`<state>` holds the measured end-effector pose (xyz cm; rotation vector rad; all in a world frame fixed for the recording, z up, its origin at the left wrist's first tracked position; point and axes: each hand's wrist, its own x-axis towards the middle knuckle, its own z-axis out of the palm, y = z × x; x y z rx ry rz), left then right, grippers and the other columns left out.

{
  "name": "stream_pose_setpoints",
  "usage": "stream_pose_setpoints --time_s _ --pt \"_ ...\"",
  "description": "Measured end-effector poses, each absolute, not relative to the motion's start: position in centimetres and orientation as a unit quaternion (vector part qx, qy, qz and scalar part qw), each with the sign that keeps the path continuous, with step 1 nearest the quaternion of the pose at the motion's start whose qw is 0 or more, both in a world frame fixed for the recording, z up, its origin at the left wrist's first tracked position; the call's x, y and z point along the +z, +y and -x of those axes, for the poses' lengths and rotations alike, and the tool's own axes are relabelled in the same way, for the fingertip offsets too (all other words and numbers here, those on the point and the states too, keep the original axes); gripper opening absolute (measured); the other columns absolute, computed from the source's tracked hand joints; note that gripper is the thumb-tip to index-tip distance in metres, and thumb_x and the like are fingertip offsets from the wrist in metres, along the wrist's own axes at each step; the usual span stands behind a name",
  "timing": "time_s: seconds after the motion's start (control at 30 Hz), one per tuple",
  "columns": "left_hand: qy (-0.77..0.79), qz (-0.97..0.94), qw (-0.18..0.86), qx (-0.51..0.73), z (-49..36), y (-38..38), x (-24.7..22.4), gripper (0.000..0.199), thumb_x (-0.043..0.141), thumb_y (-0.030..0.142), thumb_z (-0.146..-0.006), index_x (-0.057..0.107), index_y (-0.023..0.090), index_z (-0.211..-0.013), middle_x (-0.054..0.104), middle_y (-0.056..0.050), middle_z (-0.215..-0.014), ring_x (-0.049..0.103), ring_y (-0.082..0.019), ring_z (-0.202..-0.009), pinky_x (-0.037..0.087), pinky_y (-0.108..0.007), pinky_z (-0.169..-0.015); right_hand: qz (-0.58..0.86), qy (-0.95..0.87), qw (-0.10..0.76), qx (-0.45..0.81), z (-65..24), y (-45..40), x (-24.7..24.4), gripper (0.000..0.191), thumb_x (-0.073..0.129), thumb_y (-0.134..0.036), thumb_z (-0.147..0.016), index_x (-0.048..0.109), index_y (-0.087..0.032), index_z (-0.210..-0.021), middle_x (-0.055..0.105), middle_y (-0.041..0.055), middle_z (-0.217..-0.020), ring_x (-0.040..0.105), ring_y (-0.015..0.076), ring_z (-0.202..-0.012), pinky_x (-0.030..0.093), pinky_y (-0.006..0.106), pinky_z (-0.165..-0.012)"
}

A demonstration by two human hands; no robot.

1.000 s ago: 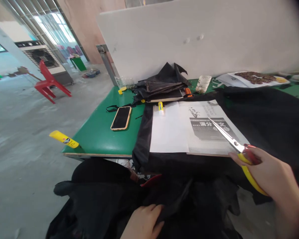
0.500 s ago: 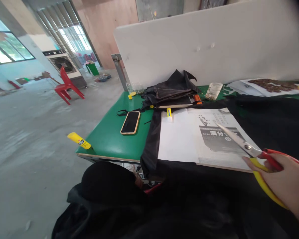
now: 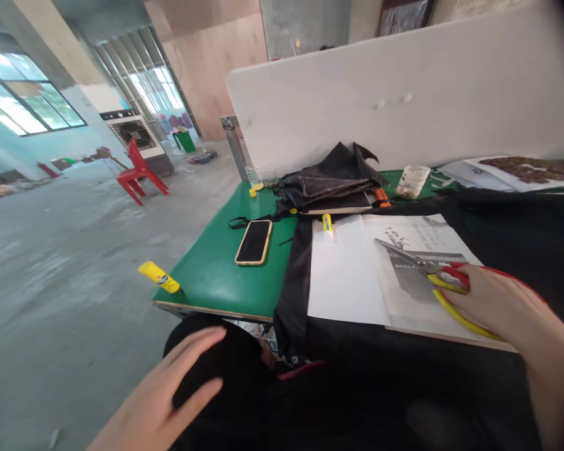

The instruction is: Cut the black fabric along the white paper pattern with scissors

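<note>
My right hand [image 3: 498, 307] grips yellow-and-red scissors [image 3: 432, 275], blades closed and pointing left, resting on a printed booklet [image 3: 427, 250]. A blank white sheet [image 3: 343, 275] lies beside the booklet, both on black cloth [image 3: 512, 219] spread over the green table [image 3: 216, 269]. My left hand [image 3: 169, 394] hovers open at the lower left, fingers spread, over the black fabric [image 3: 225, 357] on my lap. A small glue stick [image 3: 328, 223] lies at the white sheet's top edge.
A phone [image 3: 254, 241] lies face up on the table's left part. A yellow glue stick [image 3: 158, 277] pokes over the left corner. Folded black cloth [image 3: 329, 181], a glass jar [image 3: 412, 181] and a white panel [image 3: 404, 106] stand behind. A red chair [image 3: 138, 172] is far left.
My right hand moved the scissors left and down onto the booklet, blades now closed. My left hand, out of view half a second ago, came up at the lower left. The view tilted upward.
</note>
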<state>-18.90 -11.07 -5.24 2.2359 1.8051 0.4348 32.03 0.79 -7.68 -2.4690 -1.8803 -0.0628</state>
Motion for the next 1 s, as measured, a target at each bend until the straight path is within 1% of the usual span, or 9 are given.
stream_pose_setpoints --time_s 0.1,0.17,0.3,0.37,0.43,0.53,0.6,0.7,1.0 --pt "0.625 -0.743 0.089 0.225 16.1 -4.3 -5.5 0.047 0.045 0.045 -0.086 0.038 0.03 -0.13 0.045 -0.004 -0.135 0.045 -0.023 -0.123 0.037 -0.042 -0.102 0.785 -0.62 -0.005 0.003 -31.2 1.7 -7.4 0.041 0.045 -0.05 -0.079 0.054 -0.017 -0.101 0.062 0.0135 -0.084 0.058 0.025 -0.07 0.036 0.033 -0.059" --pt "0.638 -0.724 0.081 0.251 15.1 0.3 -6.7 0.056 0.044 0.047 -0.086 0.032 0.021 -0.134 0.042 -0.011 -0.136 0.041 -0.025 -0.125 0.035 -0.043 -0.103 0.777 -0.628 0.006 -0.03 -29.9 1.8 -6.3 0.041 0.045 -0.05 -0.08 0.054 -0.015 -0.099 0.061 0.0145 -0.085 0.058 0.0275 -0.076 0.037 0.035 -0.061" --pt "0.676 -0.695 0.082 0.232 14.1 7.3 -10.0 0.094 0.059 0.053 -0.074 0.014 0.003 -0.139 0.023 -0.027 -0.143 0.022 -0.035 -0.134 0.028 -0.048 -0.105 0.717 -0.677 0.16 -0.052 -24.0 1.7 -2.8 0.038 0.05 -0.045 -0.08 0.052 -0.018 -0.106 0.062 0.0108 -0.097 0.057 0.0279 -0.092 0.04 0.037 -0.074" --pt "0.696 -0.673 0.064 0.242 13.7 9.2 -11.1 0.102 0.065 0.054 -0.068 0.014 0.003 -0.139 0.027 -0.029 -0.141 0.023 -0.039 -0.133 0.026 -0.051 -0.104 0.625 -0.729 0.269 0.08 -19.6 2.3 -1.7 0.026 0.05 -0.039 -0.083 0.056 -0.023 -0.101 0.063 0.0035 -0.098 0.058 0.0211 -0.09 0.041 0.033 -0.078" --pt "0.713 -0.645 0.043 0.27 13.4 10.3 -11.6 0.101 0.068 0.052 -0.065 0.017 0.003 -0.137 0.033 -0.03 -0.137 0.028 -0.04 -0.13 0.027 -0.052 -0.102 0.522 -0.742 0.311 0.284 -15.0 3.8 -1.6 0.02 0.053 -0.032 -0.083 0.058 -0.024 -0.101 0.064 0.0011 -0.098 0.058 0.0177 -0.091 0.042 0.031 -0.081" --pt "0.721 -0.607 0.063 0.329 13.1 10.7 -11.6 0.092 0.07 0.044 -0.064 0.023 0.005 -0.133 0.046 -0.026 -0.127 0.042 -0.036 -0.122 0.037 -0.046 -0.096 0.472 -0.507 0.389 0.607 -8.7 7.5 -3.4 0.012 0.064 -0.018 -0.075 0.063 -0.018 -0.087 0.065 0.0044 -0.093 0.059 0.0175 -0.086 0.045 0.03 -0.081" --pt "0.72 -0.57 0.113 0.379 13.0 10.4 -11.4 0.084 0.07 0.04 -0.065 0.027 0.009 -0.129 0.054 -0.019 -0.118 0.053 -0.03 -0.111 0.043 -0.041 -0.09 0.477 -0.43 0.401 0.654 -5.4 10.4 -5.2 0.007 0.056 -0.018 -0.082 0.061 -0.014 -0.079 0.065 0.0083 -0.088 0.061 0.0165 -0.075 0.049 0.031 -0.073" --pt "0.7 -0.525 0.169 0.453 12.7 9.6 -11.5 0.073 0.071 0.04 -0.066 0.031 0.016 -0.122 0.056 -0.013 -0.114 0.058 -0.024 -0.102 0.045 -0.037 -0.087 0.47 -0.34 0.445 0.682 -1.9 13.6 -7.3 0.016 0.046 -0.021 -0.088 0.057 -0.013 -0.08 0.065 0.0077 -0.086 0.061 0.0121 -0.069 0.051 0.027 -0.068" --pt "0.638 -0.52 0.206 0.529 12.2 8.7 -11.3 0.068 0.074 0.031 -0.064 0.031 0.019 -0.116 0.055 -0.01 -0.114 0.057 -0.021 -0.103 0.044 -0.038 -0.089 0.431 -0.191 0.561 0.68 3.3 15.3 -8.8 0.009 0.064 -0.018 -0.077 0.062 -0.018 -0.085 0.061 -0.0044 -0.063 0.055 0.0077 -0.054 0.048 0.019 -0.054"
